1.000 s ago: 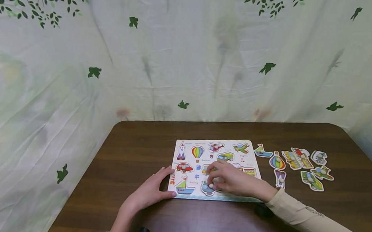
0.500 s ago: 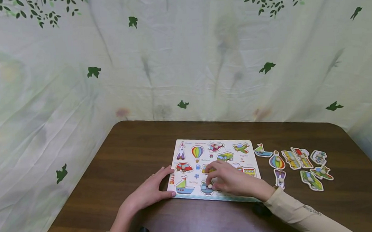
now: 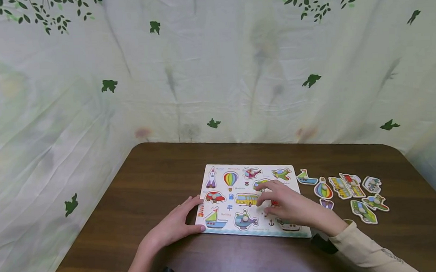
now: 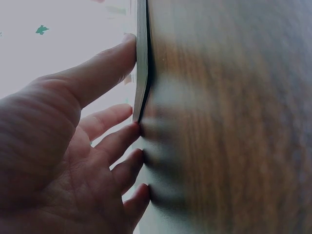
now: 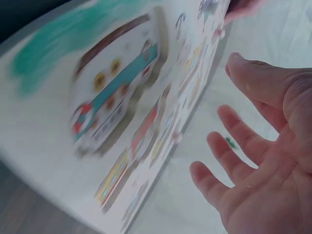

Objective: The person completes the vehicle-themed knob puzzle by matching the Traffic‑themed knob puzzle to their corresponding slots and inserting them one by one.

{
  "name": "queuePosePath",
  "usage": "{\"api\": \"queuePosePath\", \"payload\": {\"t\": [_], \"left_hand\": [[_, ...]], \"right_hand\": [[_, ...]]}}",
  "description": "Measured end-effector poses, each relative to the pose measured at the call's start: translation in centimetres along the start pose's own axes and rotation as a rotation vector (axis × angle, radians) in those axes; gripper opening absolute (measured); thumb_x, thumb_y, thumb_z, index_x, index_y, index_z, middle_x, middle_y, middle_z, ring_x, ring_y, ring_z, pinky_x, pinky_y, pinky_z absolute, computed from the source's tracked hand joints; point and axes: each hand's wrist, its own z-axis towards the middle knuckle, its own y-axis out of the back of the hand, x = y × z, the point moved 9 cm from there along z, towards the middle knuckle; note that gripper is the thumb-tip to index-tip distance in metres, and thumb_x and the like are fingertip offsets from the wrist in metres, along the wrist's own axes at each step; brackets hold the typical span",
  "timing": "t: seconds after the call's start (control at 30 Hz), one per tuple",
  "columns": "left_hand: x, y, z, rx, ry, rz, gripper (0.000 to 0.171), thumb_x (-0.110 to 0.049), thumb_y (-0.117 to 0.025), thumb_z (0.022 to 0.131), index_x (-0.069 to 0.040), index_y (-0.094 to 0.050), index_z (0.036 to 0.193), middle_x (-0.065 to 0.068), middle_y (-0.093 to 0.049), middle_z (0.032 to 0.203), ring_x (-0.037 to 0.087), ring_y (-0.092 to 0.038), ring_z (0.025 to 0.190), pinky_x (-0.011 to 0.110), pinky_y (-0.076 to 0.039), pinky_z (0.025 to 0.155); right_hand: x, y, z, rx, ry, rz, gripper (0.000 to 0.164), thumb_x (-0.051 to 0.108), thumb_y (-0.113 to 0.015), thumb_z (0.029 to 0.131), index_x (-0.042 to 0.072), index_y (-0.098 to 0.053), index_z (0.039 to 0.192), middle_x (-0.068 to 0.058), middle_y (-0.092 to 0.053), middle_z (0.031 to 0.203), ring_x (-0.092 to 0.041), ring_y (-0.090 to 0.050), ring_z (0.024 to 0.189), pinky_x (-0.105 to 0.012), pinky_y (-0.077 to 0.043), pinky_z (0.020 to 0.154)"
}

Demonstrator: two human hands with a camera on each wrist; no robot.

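A white peg puzzle board [image 3: 221,209] with printed vehicle pictures lies on the table. My left hand [image 3: 175,219] rests at the board's left edge, thumb at the front corner; in the left wrist view, its extended fingers [image 4: 117,141] meet the edge and tabletop. A blue submarine-like piece [image 3: 245,220] with a round knob sits on the board near the front. Over the board's right half hovers my right hand [image 3: 288,204], nothing held, fingers loosely spread. The right wrist view shows that hand's fingers [image 5: 234,156] apart from the board, with the ship picture [image 5: 117,80] beyond.
Right of the board lie several loose knobbed pieces: a sailboat [image 3: 307,177], a balloon [image 3: 323,189], a purple rocket [image 3: 326,204], a green one [image 3: 364,212] and others. A printed cloth [image 3: 215,71] hangs behind the brown table [image 3: 161,167].
My right hand has let go of the blue piece's knob and moved right and upward, uncovering the bus picture. The blue piece stays on the board; my left hand keeps its place.
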Motion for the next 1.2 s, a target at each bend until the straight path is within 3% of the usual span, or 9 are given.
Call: {"api": "queuePosePath", "payload": {"t": [0.67,1.0,1.1,1.2], "left_hand": [[0.0,0.1,0.0,0.001,0.022,-0.006,0.076,-0.040,-0.081,0.079,-0.018,-0.049,0.143,0.009,-0.035,0.156,0.036,-0.024,0.145,0.060,-0.028,0.109],[0.0,0.0,0.0,-0.002,0.017,-0.003,0.074,-0.039,-0.081,0.080,-0.017,-0.050,0.143,0.008,-0.036,0.156,0.036,-0.024,0.145,0.059,-0.028,0.110],[0.0,0.1,0.0,-0.002,0.016,-0.004,0.074,-0.039,-0.081,0.080,-0.017,-0.049,0.143,0.009,-0.036,0.155,0.036,-0.024,0.145,0.060,-0.027,0.110],[-0.1,0.1,0.0,0.000,0.015,-0.006,0.075,-0.039,-0.081,0.079,-0.017,-0.049,0.143,0.009,-0.036,0.155,0.037,-0.024,0.145,0.060,-0.027,0.110]], "right_hand": [[-3.9,4.0,-5.6,-0.236,-0.036,-0.037,0.029,0.000,-0.079,0.079,0.022,-0.076,0.097,-0.008,-0.061,0.127,-0.031,-0.054,0.119,-0.052,-0.045,0.090],[-5.2,5.4,-8.6,-0.292,-0.082,-0.099,0.034,-0.004,-0.081,0.074,0.024,-0.078,0.093,-0.005,-0.063,0.127,-0.031,-0.050,0.122,-0.042,-0.042,0.090],[-5.4,5.4,-9.5,-0.291,-0.075,-0.104,0.036,-0.004,-0.082,0.072,0.026,-0.078,0.091,-0.008,-0.063,0.129,-0.032,-0.048,0.128,-0.031,-0.038,0.099],[-5.9,5.4,-10.4,-0.273,-0.086,-0.097,0.036,-0.002,-0.082,0.073,0.028,-0.077,0.092,-0.009,-0.062,0.130,-0.028,-0.041,0.136,-0.017,-0.024,0.107]]}}
